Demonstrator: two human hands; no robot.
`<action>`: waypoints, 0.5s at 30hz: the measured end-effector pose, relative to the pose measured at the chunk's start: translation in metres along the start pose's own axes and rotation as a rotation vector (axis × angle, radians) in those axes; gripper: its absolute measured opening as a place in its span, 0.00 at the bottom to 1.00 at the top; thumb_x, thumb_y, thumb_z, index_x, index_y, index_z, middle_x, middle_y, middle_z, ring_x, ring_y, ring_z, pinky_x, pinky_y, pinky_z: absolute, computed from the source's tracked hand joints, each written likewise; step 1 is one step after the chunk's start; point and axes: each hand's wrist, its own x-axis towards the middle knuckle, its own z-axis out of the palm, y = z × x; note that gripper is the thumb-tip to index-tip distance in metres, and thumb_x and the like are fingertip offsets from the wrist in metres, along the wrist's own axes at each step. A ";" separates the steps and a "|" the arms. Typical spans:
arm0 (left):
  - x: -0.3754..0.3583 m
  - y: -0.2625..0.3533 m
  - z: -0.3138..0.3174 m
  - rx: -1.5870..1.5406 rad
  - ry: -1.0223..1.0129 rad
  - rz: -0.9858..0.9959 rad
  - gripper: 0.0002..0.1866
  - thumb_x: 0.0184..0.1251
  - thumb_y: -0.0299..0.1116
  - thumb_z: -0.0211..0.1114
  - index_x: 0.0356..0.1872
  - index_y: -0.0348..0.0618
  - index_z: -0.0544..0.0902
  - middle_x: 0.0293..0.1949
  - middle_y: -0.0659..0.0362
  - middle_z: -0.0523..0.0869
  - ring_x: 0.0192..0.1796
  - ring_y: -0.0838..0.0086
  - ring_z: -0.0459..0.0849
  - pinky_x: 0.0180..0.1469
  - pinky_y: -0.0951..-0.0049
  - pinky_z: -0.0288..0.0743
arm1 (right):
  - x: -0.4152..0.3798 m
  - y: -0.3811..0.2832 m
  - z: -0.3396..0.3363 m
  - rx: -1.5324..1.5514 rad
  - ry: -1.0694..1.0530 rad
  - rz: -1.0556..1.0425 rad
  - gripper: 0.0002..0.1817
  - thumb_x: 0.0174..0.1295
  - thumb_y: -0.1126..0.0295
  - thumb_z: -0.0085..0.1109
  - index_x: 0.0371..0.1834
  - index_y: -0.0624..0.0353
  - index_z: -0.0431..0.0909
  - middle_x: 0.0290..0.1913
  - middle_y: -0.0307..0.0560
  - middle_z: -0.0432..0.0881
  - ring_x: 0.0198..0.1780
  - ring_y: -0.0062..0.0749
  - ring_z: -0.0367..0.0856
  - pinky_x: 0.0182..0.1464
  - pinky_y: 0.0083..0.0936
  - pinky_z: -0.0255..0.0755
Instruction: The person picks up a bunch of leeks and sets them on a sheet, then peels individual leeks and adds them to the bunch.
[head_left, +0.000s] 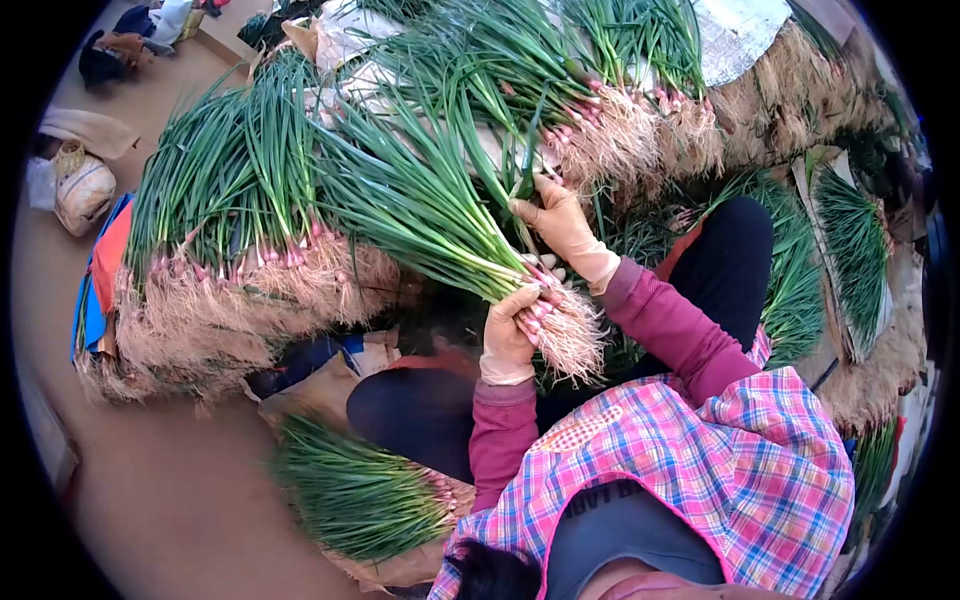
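My left hand (508, 338), in a pale thin glove, is closed around a bunch of spring onions (440, 215) close to its pinkish bulbs. The long green leaves point to the upper left, and the pale stringy roots (575, 340) spill out past my fingers. My right hand (565, 228), gloved the same way, is just above the bunch. Its thumb and forefinger pinch a green leaf (526, 180) that stands apart from the others.
Bundled spring onions (230, 180) are piled ahead on the left, with more (600, 120) across the back. Another heap (360, 490) lies on brown sheeting at lower left. More bundles (850, 255) are at right. Bags (82, 185) sit on the floor at far left.
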 end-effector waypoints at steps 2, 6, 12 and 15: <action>-0.003 0.001 0.008 -0.088 -0.037 0.036 0.25 0.56 0.22 0.61 0.58 0.36 0.73 0.53 0.45 0.80 0.56 0.54 0.80 0.62 0.50 0.73 | 0.002 0.000 -0.016 0.287 -0.097 0.380 0.09 0.65 0.68 0.63 0.46 0.57 0.79 0.34 0.33 0.82 0.29 0.14 0.74 0.32 0.15 0.68; 0.003 0.006 0.020 -0.098 -0.065 0.085 0.22 0.56 0.22 0.61 0.55 0.35 0.74 0.51 0.47 0.80 0.54 0.58 0.80 0.61 0.60 0.74 | 0.005 0.004 -0.015 0.240 0.103 0.156 0.07 0.65 0.69 0.63 0.43 0.58 0.80 0.30 0.35 0.83 0.23 0.20 0.76 0.26 0.18 0.67; -0.005 0.015 0.038 -0.041 -0.035 0.129 0.21 0.55 0.26 0.61 0.52 0.36 0.76 0.46 0.50 0.81 0.47 0.61 0.82 0.56 0.60 0.76 | 0.030 -0.011 -0.038 0.625 0.263 0.401 0.06 0.68 0.68 0.59 0.43 0.56 0.75 0.26 0.30 0.72 0.22 0.12 0.62 0.21 0.16 0.56; -0.021 0.017 0.035 -0.012 -0.004 0.133 0.23 0.56 0.28 0.61 0.55 0.35 0.75 0.48 0.47 0.81 0.49 0.61 0.82 0.56 0.60 0.77 | 0.055 -0.043 -0.067 0.397 0.411 0.130 0.04 0.71 0.69 0.53 0.37 0.54 0.73 0.25 0.30 0.69 0.23 0.12 0.62 0.22 0.14 0.55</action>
